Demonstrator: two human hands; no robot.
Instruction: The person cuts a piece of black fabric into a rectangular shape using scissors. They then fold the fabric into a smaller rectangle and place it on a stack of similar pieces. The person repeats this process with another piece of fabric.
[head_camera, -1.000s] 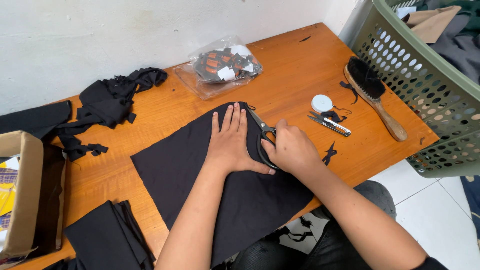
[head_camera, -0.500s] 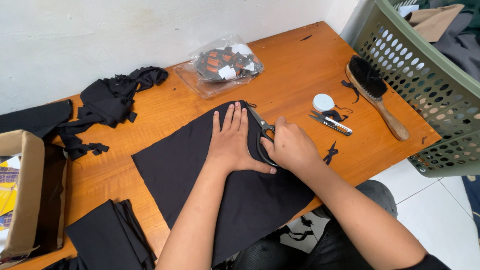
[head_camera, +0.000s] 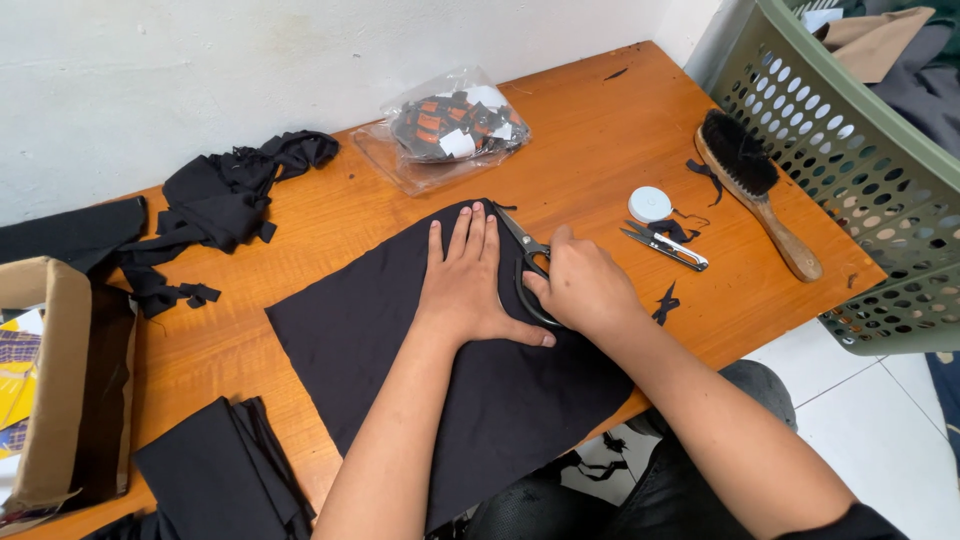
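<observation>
From the head view, my left hand (head_camera: 468, 285) lay flat, fingers spread, pinning the black cloth (head_camera: 400, 350) on the orange worktop (head_camera: 590, 150), while my right hand (head_camera: 585, 290) was closed through the handles of the scissors (head_camera: 525, 262), blades along the cloth's far right edge. I judged the cut needed that palm close beside the blades, cloth kept taut, strokes short.

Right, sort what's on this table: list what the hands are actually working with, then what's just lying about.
In use:
- left hand, flat on the black cloth
- right hand, gripping the scissors

Lying about:
- wooden brush
- small snips
- white round tape measure
- plastic bag of items
- black scraps
- green basket
</observation>
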